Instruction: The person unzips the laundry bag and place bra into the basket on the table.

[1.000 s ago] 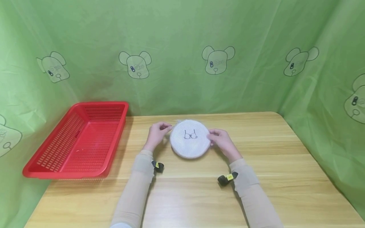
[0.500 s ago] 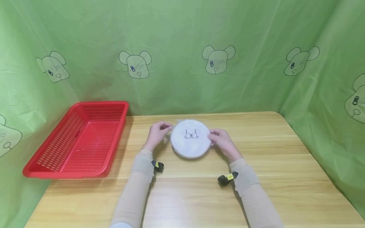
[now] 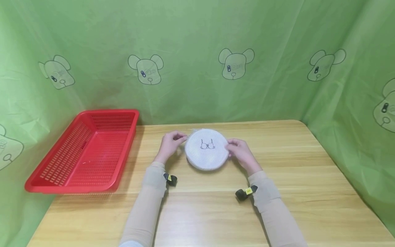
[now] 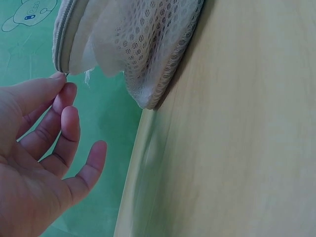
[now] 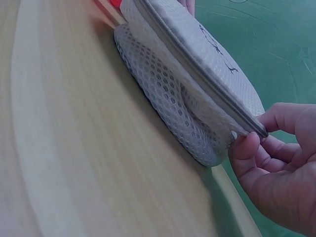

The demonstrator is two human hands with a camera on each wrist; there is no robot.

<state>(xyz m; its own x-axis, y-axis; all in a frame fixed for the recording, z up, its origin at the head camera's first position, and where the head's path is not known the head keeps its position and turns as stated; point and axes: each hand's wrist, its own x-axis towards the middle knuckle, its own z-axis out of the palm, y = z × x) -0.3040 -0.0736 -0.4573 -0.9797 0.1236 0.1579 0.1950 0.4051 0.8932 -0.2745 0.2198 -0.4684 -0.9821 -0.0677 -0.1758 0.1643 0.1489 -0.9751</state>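
Observation:
A round white mesh bra wash bag (image 3: 207, 159) with a line drawing of a bra on its lid stands on the wooden table between my two hands. Its zipper (image 5: 197, 64) runs around the side, below the lid. With thumb and index finger my left hand (image 3: 169, 145) pinches a tiny dark piece at the zipper, seemingly its pull; the other fingers are loosely bent. On the opposite side, my right hand (image 3: 242, 154) pinches the bag's edge beside the zipper tape. The mesh lower part (image 4: 158, 54) sags in folds and touches the table.
A red perforated plastic basket (image 3: 89, 157) sits at the table's left. Green curtains (image 3: 191, 92) with bear-head prints hang behind and at both sides. The wooden tabletop (image 3: 200, 212) extends in front of the bag and to the right.
The bag's lid has shifted slightly to the right. Both hands keep their grip and have barely moved.

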